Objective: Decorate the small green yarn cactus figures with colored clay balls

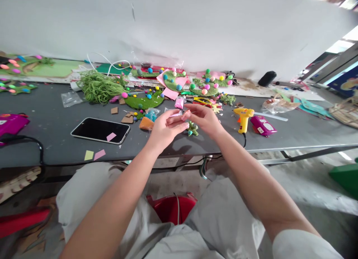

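My left hand (165,128) and my right hand (206,119) meet above the front part of the table, fingertips close together. Between them is a small pale pink piece (186,115), pinched by the fingers of both hands; its exact kind is too small to make out. Just below the fingertips lies a green fuzzy piece (192,129) with a light blue pompom on it. Behind the hands sit a small packet of bright pink material (179,102) and yellow-handled pliers (203,101). An orange piece (146,123) lies beside my left hand.
A black-screened phone (97,130) lies at left, with paper scraps around it. To the right are a yellow glue gun (244,119) with its cord and a purple packet (263,126). Green yarn (97,87) and pompom-covered green felt shapes (145,101) line the back.
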